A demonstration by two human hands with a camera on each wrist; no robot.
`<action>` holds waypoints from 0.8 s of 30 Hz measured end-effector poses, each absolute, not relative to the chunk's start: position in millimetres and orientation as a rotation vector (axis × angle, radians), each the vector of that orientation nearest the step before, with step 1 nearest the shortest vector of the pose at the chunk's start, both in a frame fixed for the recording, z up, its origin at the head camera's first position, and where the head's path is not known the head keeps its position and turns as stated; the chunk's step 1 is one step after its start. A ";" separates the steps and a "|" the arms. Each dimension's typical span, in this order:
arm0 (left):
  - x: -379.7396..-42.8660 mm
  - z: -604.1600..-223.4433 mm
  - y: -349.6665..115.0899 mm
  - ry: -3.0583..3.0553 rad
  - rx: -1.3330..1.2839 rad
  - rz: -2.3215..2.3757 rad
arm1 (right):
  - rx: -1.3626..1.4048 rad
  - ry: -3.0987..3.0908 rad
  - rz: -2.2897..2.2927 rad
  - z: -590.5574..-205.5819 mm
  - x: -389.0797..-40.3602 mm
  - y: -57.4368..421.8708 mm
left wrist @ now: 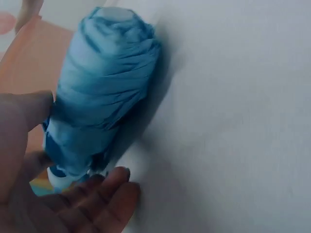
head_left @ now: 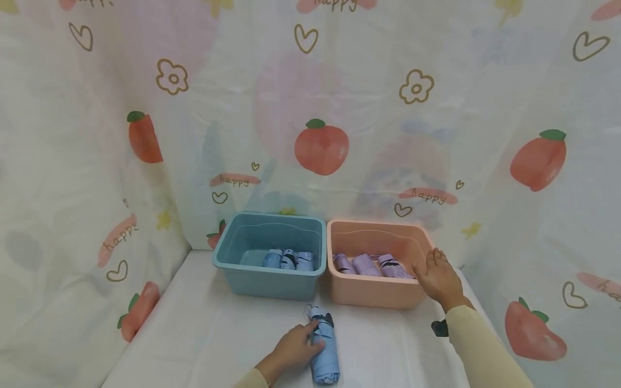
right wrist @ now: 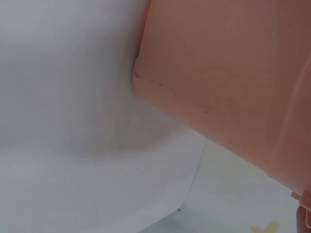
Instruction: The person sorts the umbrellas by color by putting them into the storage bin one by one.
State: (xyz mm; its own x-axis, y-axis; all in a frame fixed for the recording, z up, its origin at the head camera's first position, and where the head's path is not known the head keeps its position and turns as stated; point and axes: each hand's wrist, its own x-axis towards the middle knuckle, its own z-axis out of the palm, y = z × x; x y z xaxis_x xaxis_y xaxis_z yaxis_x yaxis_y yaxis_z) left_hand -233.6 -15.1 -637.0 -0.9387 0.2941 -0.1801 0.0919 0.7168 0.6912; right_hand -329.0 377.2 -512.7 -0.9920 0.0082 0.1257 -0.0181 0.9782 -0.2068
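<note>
A folded light-blue umbrella (head_left: 326, 353) lies on the white table in front of the two bins, its handle end pointing toward them. My left hand (head_left: 295, 347) holds it near the handle, thumb on one side and fingers toward the dark strap. In the left wrist view, the umbrella's wrapped blue fabric (left wrist: 104, 73) fills the upper left, beside the thumb and fingers. At the right rim of the peach bin (head_left: 378, 293), my right hand (head_left: 440, 277) rests with its fingers extended. The right wrist view shows mostly the bin's outer wall (right wrist: 218, 73); only a sliver of hand appears there.
Left of the peach bin stands a blue bin (head_left: 271, 284) with several folded blue umbrellas (head_left: 288, 260) inside. Folded purple umbrellas (head_left: 366, 265) lie in the peach bin. A fruit-patterned curtain (head_left: 320, 81) closes off the back and sides of the table.
</note>
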 end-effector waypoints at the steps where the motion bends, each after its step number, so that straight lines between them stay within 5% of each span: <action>1: -233.6 -637.5 -11.5 2.653 0.297 1.013 | 0.017 -2.999 0.320 -512.6 -329.0 377.0; 24: -223.3 -620.7 16.3 2.709 0.167 1.105 | 0.044 -2.991 0.356 -511.4 -329.7 376.6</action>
State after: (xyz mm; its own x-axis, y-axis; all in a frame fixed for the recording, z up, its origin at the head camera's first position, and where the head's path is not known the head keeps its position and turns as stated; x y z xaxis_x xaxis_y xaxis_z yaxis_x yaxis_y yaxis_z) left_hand -223.3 16.3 -620.7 -0.9713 0.1834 -0.1512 0.0253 0.7122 0.7016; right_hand -329.7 376.6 -511.4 -0.9912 -0.0134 0.1317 -0.0440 0.9717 -0.2319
